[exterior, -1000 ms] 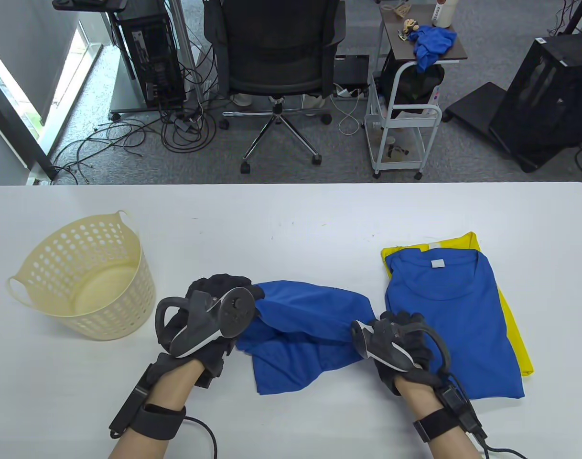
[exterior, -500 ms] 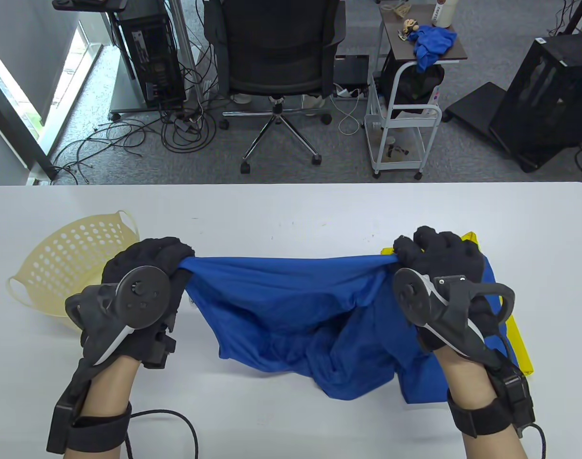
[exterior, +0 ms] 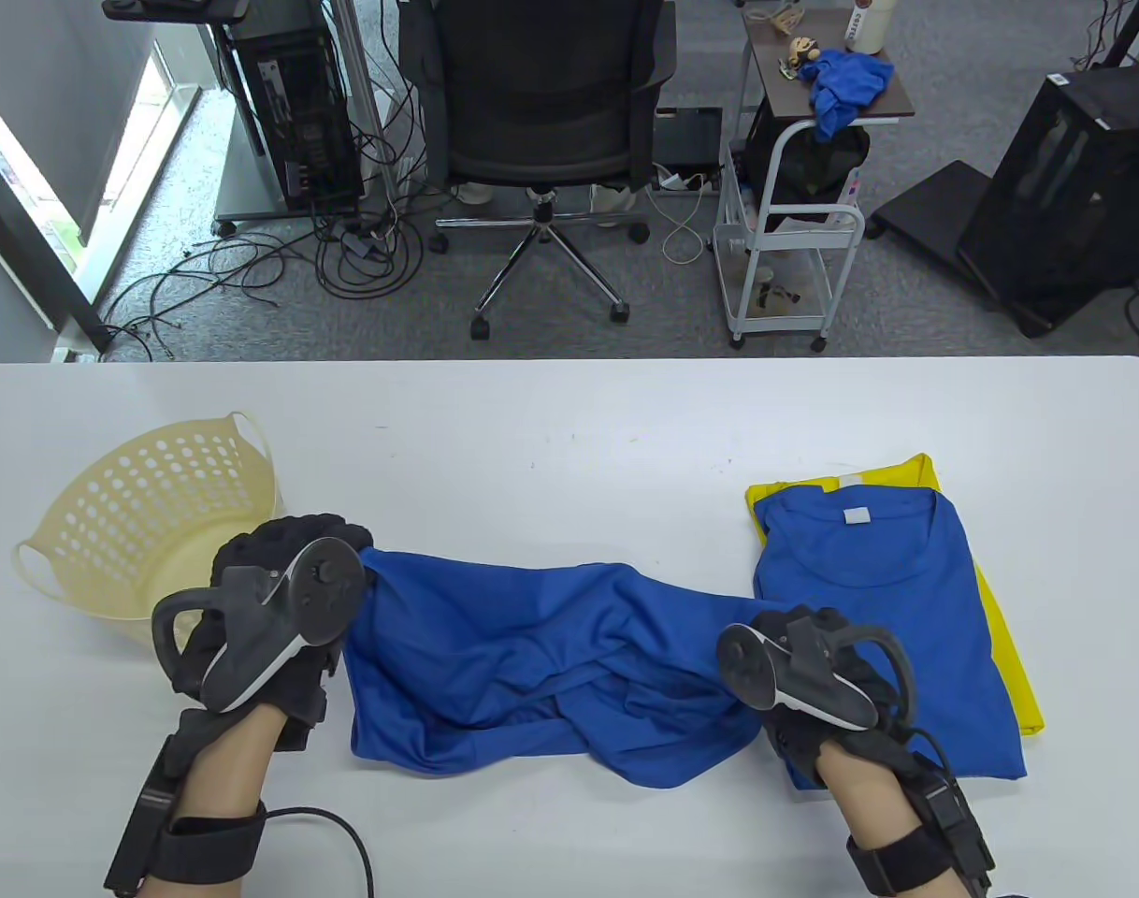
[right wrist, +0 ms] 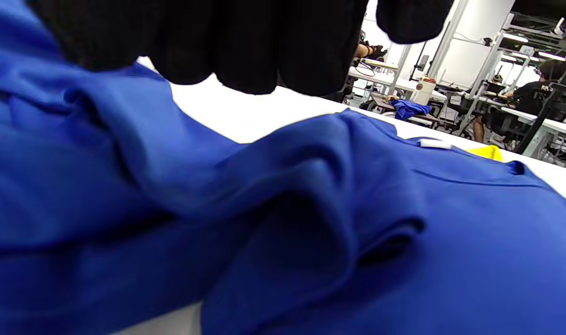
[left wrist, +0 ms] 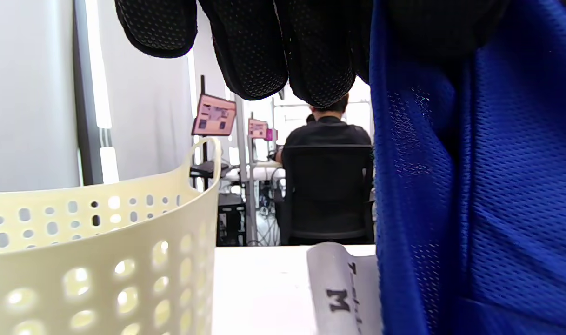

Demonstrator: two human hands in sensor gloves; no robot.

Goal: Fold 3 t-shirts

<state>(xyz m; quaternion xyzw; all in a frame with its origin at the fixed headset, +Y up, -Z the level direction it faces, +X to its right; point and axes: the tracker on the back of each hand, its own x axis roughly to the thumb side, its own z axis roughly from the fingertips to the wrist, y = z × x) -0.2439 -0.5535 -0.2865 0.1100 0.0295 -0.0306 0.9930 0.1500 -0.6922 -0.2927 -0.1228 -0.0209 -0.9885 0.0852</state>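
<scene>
I have the loose blue t-shirt [exterior: 532,664] pulled out across the near middle of the bench [exterior: 569,421], my left hand [exterior: 270,617] closed on its left end and my right hand [exterior: 813,673] closed on its right end; the fingers [left wrist: 273,51] of my left hand curl down beside the cloth in the left wrist view, and a white size tag [left wrist: 343,288] hangs below them; exactly how many fingers pinch the fabric on either side I cannot tell. The shirt is rumpled, sagging in folds between my hands and bunched along its near edge; it is not yet spread flat, so I judge this third shirt is only at the laying-out step. Toward the right edge of the bench lies the folded blue t-shirt [exterior: 897,617] on top of the yellow t-shirt [exterior: 1009,655], and my right hand and the loose shirt's right end sit just at that stack's near left corner, seemingly overlapping it. That is the main risk; if I drag or shake the cloth rightward, it could catch the stack and pull the finished folds open. On the left, the cream basket [exterior: 111,524] stands just beside my left hand; a wide sweep could knock it. The twisted middle could also trap a sleeve inside the fold if I set it down as it is.
</scene>
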